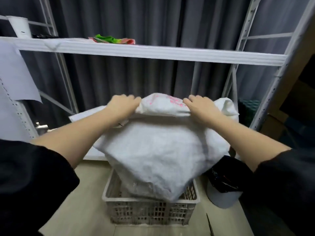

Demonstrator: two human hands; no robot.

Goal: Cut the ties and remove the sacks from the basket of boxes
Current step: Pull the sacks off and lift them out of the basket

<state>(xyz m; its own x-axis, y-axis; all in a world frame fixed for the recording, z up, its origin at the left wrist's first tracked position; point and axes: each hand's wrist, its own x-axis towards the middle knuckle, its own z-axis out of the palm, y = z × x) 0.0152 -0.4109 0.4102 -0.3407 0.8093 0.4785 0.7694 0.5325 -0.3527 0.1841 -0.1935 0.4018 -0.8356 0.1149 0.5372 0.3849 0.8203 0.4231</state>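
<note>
A large white woven sack [158, 150] with pink print near its top hangs raised above a grey lattice plastic basket [150, 213] on the floor. My left hand [123, 103] grips the sack's top edge on the left. My right hand [199, 106] grips the same edge on the right. The sack's lower corner still dips into the basket. Clear plastic shows inside the basket below it; any boxes are hidden. A second white sack [226, 106] lies behind my right hand.
A white metal shelving rack [153, 52] crosses in front of grey curtains, with a green and pink bag [112, 39] on it. A bin with a black liner [223, 186] stands right of the basket. A thin dark tool [210, 224] lies on the floor.
</note>
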